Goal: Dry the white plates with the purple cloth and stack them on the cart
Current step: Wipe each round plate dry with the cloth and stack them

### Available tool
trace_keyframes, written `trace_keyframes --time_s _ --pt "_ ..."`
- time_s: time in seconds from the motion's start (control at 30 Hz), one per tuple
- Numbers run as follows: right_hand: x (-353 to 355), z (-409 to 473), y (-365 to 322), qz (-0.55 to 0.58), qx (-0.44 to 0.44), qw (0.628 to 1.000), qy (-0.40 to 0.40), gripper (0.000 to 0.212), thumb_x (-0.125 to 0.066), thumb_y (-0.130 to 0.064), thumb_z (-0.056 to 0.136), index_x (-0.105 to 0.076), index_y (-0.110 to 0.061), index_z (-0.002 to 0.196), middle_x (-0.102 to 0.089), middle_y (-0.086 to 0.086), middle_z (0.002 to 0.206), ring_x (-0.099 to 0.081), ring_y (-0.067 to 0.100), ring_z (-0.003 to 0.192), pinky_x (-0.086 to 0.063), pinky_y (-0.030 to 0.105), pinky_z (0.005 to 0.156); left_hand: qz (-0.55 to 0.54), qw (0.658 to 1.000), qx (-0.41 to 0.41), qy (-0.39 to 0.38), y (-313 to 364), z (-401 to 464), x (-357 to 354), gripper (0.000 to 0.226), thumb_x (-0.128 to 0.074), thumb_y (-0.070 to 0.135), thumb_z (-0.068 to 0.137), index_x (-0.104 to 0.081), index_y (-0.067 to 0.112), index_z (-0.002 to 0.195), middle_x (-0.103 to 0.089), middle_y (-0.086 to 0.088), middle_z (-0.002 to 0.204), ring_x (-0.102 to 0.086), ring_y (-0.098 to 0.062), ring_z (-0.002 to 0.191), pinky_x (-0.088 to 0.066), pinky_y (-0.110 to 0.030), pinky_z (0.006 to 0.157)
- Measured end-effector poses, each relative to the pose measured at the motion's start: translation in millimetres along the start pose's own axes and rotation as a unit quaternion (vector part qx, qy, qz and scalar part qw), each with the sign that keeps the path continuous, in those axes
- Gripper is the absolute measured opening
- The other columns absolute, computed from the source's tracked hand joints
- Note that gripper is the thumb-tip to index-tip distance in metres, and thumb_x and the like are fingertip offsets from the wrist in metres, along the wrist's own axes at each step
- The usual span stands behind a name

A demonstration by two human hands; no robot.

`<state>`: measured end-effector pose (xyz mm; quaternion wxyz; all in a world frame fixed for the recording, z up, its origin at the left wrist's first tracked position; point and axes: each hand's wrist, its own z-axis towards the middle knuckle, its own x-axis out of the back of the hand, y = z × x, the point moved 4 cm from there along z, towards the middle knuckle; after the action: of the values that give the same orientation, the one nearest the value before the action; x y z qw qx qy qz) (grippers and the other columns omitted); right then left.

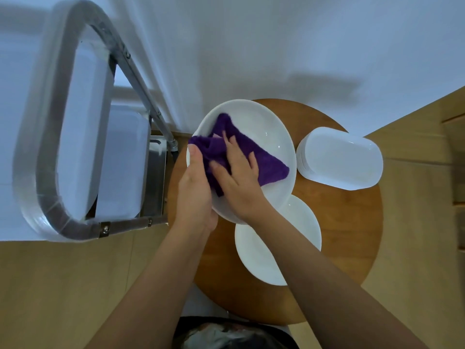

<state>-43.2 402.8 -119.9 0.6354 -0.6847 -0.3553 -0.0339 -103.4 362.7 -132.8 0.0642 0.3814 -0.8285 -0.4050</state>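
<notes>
Round wood table (339, 222), smooth, warm brown grain; sits on pale wood floor (63, 285) against white wall (251, 46). Big white plate (271, 137), glossy ceramic, round w/ shallow dished centre, held tilted above table's far-left edge; its left rim overhangs the table toward the cart. L hand (195, 192) grips plate's near-left rim: thumb on top at the rim, fingers under, hidden. Purple cloth (266, 167), fuzzy terry, crumpled into rough triangle, lies inside the plate; long axis runs from plate's far-left rim to its near-right side, one corner pointing right. R hand (239, 177) presses cloth flat to plate, fingers spread, mostly straight, tips pointing to far-left; thumb splayed right on the cloth. Cannot tell if any finger tucks under a fold. Second round white plate (271, 253), same gloss, lies flat on table at its near edge, partly under the held plate and R forearm. Stack of white oblong dishes (339, 161), rounded corners, thin layered rims, at table's right-far edge, long axis slanting from far-left to near-right, apart from the held plate. Cart (156, 177) left of table: brushed steel shelf, tubular metal handle loop wrapped in clear film; white oblong trays (120, 159) w/ rounded corners stacked on it, blurred.
</notes>
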Motion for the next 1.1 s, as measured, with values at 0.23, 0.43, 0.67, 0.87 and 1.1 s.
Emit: trace_keyframes --time_s 0.23,0.43,0.67,0.87,1.1 --pt "21 -42 2 0.005 0.030 0.984 -0.173 0.044 -0.050 -0.014 0.093 -0.043 -0.023 0.135 -0.045 -0.016 0.117 -0.019 -0.037 0.087 0.007 -0.004 0.097 -0.068 0.994 0.089 0.004 -6 -10 13 0.059 -0.040 0.069 0.083 -0.057 0.025 0.117 -0.069 -0.008 0.107 -0.067 -0.029 0.099 -0.057 -0.046 0.079" --pt "68 -84 43 -0.112 0.040 0.965 -0.235 0.041 -0.055 -0.015 0.087 -0.055 -0.027 0.126 -0.046 -0.022 0.109 -0.015 -0.025 0.100 0.006 -0.002 0.097 0.012 0.993 0.082 -0.079 -7 -23 -1 0.094 -0.054 0.084 0.057 -0.048 0.030 0.135 -0.057 -0.007 0.133 -0.053 -0.035 0.122 -0.044 -0.056 0.098" --pt "126 -115 89 -0.089 0.004 0.995 0.043 0.034 -0.047 -0.026 0.072 -0.070 -0.012 0.093 -0.067 -0.006 0.077 -0.061 0.013 0.077 -0.052 0.029 0.082 0.050 0.990 0.119 -0.063 -36 -52 -18 0.058 -0.050 0.077 0.071 -0.059 0.038 0.113 -0.066 -0.001 0.118 -0.060 -0.031 0.110 -0.049 -0.057 0.091" --pt "95 -109 51 0.080 -0.025 0.996 0.028 0.034 -0.045 -0.025 0.086 -0.051 -0.036 0.117 -0.059 -0.024 0.112 -0.044 -0.018 0.108 -0.036 0.010 0.098 0.080 0.989 0.110 -0.053 -49 -71 -35 0.046 -0.042 0.067 0.084 -0.064 0.030 0.100 -0.071 -0.008 0.099 -0.066 -0.030 0.098 -0.054 -0.052 0.086" --pt "80 -88 79 -0.384 0.312 0.848 -0.187 0.075 -0.026 -0.063 0.091 -0.001 -0.023 0.149 -0.005 0.000 0.154 0.005 0.016 0.142 0.012 0.038 0.114 0.119 0.984 0.109 -0.079 -53 -77 -31 0.037 -0.042 0.061 0.088 -0.059 0.033 0.106 -0.068 -0.005 0.104 -0.064 -0.023 0.097 -0.056 -0.041 0.081"
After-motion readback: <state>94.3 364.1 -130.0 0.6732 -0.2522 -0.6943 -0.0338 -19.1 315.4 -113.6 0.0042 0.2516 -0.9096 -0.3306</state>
